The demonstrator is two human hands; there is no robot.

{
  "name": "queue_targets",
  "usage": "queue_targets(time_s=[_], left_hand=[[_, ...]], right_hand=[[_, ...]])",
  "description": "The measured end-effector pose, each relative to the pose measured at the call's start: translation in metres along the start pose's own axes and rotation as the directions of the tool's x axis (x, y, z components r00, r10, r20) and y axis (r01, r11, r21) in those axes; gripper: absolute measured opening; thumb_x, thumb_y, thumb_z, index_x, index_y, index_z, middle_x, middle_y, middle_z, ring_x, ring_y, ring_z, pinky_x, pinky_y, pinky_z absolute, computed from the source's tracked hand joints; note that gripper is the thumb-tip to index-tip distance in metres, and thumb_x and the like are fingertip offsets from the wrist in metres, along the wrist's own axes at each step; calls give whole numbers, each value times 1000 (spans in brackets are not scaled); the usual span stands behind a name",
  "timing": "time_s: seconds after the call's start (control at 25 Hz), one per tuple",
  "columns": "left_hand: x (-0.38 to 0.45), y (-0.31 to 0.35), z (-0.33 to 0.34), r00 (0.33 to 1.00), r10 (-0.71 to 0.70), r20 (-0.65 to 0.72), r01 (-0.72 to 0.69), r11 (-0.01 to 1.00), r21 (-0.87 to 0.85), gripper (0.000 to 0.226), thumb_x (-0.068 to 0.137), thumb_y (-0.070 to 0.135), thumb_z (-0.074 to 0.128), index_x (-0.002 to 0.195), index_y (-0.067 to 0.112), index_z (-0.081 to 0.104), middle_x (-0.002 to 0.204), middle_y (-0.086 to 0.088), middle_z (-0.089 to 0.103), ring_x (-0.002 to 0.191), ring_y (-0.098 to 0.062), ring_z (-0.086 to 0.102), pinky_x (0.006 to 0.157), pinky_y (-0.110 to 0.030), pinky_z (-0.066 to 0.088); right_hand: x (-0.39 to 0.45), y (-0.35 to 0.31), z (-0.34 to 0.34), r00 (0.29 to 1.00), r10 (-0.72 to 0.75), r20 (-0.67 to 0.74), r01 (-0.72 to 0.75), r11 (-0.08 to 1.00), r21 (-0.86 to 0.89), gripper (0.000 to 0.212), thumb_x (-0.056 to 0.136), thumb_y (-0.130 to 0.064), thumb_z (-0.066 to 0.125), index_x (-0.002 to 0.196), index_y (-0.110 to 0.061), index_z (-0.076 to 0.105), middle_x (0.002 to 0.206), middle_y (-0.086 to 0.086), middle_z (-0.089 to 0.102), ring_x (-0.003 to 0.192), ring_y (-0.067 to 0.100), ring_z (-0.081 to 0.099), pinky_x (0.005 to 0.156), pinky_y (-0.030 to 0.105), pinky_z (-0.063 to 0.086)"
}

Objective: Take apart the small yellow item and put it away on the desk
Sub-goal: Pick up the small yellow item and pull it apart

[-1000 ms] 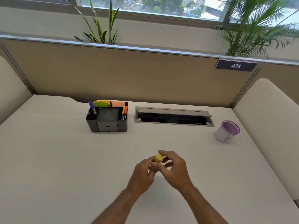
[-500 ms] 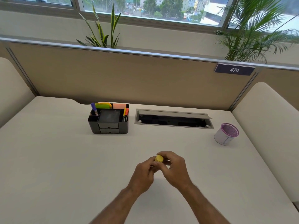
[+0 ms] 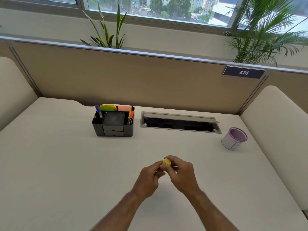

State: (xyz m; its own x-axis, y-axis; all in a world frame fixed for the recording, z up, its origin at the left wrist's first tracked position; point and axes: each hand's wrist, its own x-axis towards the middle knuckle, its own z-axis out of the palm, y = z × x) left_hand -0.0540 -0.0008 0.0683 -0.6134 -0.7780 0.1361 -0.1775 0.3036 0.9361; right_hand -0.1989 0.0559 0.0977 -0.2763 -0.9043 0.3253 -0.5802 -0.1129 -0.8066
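Note:
A small yellow item [image 3: 166, 162], round at its visible end, is held above the middle of the white desk [image 3: 66, 164]. My left hand [image 3: 149, 178] pinches it from the left and my right hand [image 3: 180, 174] wraps over it from the right. Only the yellow top shows between the fingertips; the rest of the item is hidden by my fingers. Both hands meet around it, a little above the desk surface.
A black desk organiser [image 3: 113, 121] with markers and sticky notes stands at the back left. An open cable tray [image 3: 180, 122] is set into the desk behind my hands. A purple-rimmed mesh cup [image 3: 234, 138] stands at the right. Padded dividers flank both sides.
My hands have stayed together on the yellow item with only small finger shifts. The camera has tilted slightly, so the desk things sit lower in view.

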Motion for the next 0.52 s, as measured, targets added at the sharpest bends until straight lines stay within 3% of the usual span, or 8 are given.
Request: queue_targets(time_s=[0.12, 0.36, 0.52], left_hand=[[1, -1, -2, 1000, 7, -14, -7, 1000, -13, 43, 96, -5, 49, 129, 20, 59, 118, 1, 71, 111, -9, 65, 96, -33, 54], [4, -1, -2, 999, 13, -42, -15, 999, -32, 36, 98, 4, 52, 130, 21, 58, 118, 2, 71, 110, -12, 65, 93, -27, 53], [6, -6, -4, 994, -29, -102, 30, 1000, 4, 38, 96, 3, 57, 130, 19, 57, 120, 0, 69, 108, -10, 64, 92, -21, 53]], right_hand=[[1, -5, 1, 1000, 9, -1, -9, 1000, 9, 25, 77, -11, 83, 100, -12, 72, 84, -4, 75, 79, 5, 71, 72, 14, 57], [5, -11, 2, 996, 82, -28, -80, 995, 67, 32, 74, -17, 85, 103, -14, 72, 90, -6, 76, 85, 6, 72, 73, 20, 60], [5, -14, -2, 968, 174, -180, -141, 973, 182, 37, 77, -15, 82, 112, -12, 72, 102, -7, 75, 94, 6, 72, 77, 19, 59]])
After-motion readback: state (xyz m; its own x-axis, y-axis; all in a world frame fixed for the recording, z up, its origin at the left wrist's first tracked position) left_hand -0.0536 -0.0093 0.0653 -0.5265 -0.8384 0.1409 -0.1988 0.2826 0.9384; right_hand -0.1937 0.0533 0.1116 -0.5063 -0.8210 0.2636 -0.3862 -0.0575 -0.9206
